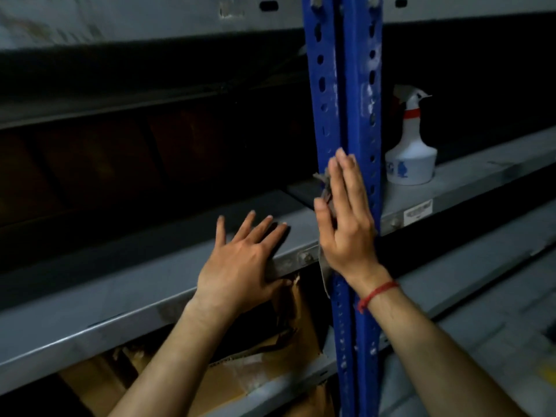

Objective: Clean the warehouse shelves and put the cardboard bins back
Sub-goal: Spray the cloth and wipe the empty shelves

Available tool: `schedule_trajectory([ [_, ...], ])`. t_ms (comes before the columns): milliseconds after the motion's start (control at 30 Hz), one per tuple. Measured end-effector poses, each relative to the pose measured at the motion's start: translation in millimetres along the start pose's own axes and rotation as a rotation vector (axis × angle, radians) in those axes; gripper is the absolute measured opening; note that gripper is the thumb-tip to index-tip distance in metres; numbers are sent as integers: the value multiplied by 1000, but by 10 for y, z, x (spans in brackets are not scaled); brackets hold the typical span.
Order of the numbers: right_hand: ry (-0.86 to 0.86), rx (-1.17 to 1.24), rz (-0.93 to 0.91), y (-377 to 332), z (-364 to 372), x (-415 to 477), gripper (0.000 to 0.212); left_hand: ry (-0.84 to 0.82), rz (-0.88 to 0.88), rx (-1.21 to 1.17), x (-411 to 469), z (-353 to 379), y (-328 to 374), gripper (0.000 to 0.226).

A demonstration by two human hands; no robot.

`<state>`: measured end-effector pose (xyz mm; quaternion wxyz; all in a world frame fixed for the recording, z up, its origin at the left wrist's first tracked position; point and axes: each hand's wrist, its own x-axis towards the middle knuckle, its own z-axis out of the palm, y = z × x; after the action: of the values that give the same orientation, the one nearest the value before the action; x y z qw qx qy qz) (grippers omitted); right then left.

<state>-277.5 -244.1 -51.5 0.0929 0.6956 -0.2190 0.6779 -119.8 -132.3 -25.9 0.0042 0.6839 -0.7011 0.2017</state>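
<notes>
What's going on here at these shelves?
A person is cleaning warehouse racking. The right hand presses a crumpled grey cloth against the blue perforated metal upright, fingers straight. The left hand rests flat on the front edge of the grey metal shelf beside it. A white plastic spray bottle with a red collar stands on the shelf right of the upright, with no hand on it. Brown cardboard bins show beneath the shelf.
</notes>
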Motion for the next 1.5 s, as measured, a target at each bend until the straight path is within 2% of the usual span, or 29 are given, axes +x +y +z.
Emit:
schedule_trajectory([
  [133,-120,-59,-46,166,-58,-569,55,-8,-21,-29,23,-12,37,93],
  [300,-119,-125,-167,343,-224,-738,46,17,-34,-16,-2,-14,53,92],
  [400,-15,-78,-158,130,-302,-578,30,21,-42,-31,-3,-2,43,98],
  [500,124,46,-193,-405,-176,-42,27,20,-37,-84,19,5,14,112],
  [567,87,133,-226,-738,86,413,25,41,-39,-289,17,-29,-19,116],
  [633,-77,114,-207,-917,395,765,28,119,-99,-684,-10,-72,-82,109],
  [700,-349,-21,-175,-883,605,924,27,192,-164,-884,-39,-58,-167,92],
  [800,-837,-200,-76,-683,494,899,32,270,-312,-956,-46,-35,-253,49],
  [900,-1182,-172,-18,-601,220,749,35,295,-400,-900,-6,-21,-223,36],
  [967,-1275,-175,14,-622,108,650,44,286,-419,-908,21,4,-187,27],
  [1100,-1258,-226,24,-729,63,552,67,264,-368,-996,-2,-3,-200,16],
  [1200,-1255,-242,68,-674,123,523,63,220,-263,-1081,-38,-28,-311,28],
  [1300,-1179,-258,89,-642,116,452,52,137,-136,-1094,-137,-53,-395,62],
  [1367,-1143,-319,82,-670,128,409,43,103,-101,-904,-248,-79,-418,71],
  [1433,-1126,-404,83,-720,219,412,34,121,-80,-607,-347,-82,-473,75],
  [1500,-1095,-466,136,-717,390,474,31,88,-48,-396,-408,-56,-496,90],
])
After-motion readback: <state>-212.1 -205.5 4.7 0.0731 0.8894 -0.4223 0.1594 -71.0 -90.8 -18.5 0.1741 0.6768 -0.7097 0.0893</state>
